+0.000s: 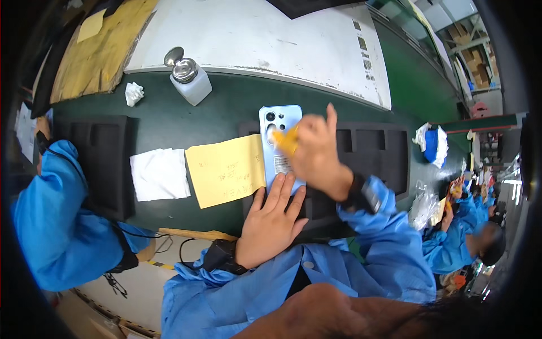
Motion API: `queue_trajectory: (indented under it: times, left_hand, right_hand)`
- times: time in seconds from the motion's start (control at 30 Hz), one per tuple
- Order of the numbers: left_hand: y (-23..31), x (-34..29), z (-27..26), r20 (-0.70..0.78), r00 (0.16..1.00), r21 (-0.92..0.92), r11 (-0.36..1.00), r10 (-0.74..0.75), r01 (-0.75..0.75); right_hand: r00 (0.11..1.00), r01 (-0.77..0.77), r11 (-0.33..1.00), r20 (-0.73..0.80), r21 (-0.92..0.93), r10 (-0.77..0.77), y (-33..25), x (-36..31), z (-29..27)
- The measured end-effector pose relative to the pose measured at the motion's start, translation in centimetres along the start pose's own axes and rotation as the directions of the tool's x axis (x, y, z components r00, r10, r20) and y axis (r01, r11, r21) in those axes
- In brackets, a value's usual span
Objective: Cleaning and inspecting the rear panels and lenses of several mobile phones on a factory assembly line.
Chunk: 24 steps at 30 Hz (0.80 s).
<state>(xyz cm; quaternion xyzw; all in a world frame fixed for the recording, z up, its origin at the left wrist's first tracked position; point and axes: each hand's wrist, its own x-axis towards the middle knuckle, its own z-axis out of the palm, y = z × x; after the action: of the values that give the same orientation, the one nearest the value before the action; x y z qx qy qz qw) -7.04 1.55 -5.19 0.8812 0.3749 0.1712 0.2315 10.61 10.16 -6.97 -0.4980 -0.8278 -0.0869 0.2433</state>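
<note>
A light blue smartphone (288, 117) lies back side up, its camera lenses near the far end and a printed label lower down. My left hand (273, 217) rests open on its near end, fingers stretched out over the back. In my right hand (317, 152) is a small yellow tool (286, 140) with a whitish tip, held against or just over the camera area; contact cannot be made out. The right index finger points up, away from the phone. Beneath the phone and my hands is a black foam tray (375, 161) with cut-out compartments.
Left of the phone lie a yellow paper sheet (223, 169) with handwriting and a white wipe (160, 175). Farther back stand a dispenser bottle (192, 85) with its metal lid raised and a crumpled tissue (134, 94). Another foam tray (104, 164) is beside a co-worker's blue sleeve (56, 226).
</note>
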Motion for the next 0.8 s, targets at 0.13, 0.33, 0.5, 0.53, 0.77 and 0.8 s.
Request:
queue_trajectory:
  times: [0.13, 0.33, 0.5, 0.53, 0.77, 0.8]
  left_hand:
    - [0.9, -0.5, -0.4, 0.036, 0.999, 0.026, 1.0, -0.017, 0.016]
    - [0.5, 0.2, 0.0, 0.049, 0.999, 0.024, 1.0, 0.004, -0.005]
    - [0.4, -0.4, -0.2, 0.005, 1.0, 0.034, 0.999, -0.024, 0.024]
    - [0.0, -0.5, -0.4, 0.001, 1.0, 0.042, 0.999, -0.022, 0.022]
    - [0.9, -0.6, -0.3, -0.01, 1.0, 0.042, 0.999, -0.019, 0.019]
    - [0.6, -0.6, -0.2, -0.009, 1.0, 0.046, 0.999, -0.009, 0.009]
  right_hand:
    - [0.998, 0.055, 0.998, 0.014, 0.002, -0.055, -0.1, 4.0, -1.1]
    - [0.995, 0.066, 0.997, -0.078, 0.048, -0.062, -0.9, 0.0, -0.4]
    - [1.0, 0.01, 1.0, 0.007, -0.016, -0.01, 0.7, 4.4, -0.3]
    - [0.998, -0.051, 0.998, 0.038, -0.035, 0.052, 1.4, 4.6, -0.5]
    - [0.999, -0.025, 0.993, -0.023, -0.113, 0.022, 1.3, 4.6, -0.4]
    - [0.999, -0.053, 0.986, -0.023, -0.16, 0.05, 2.5, 5.6, -0.3]
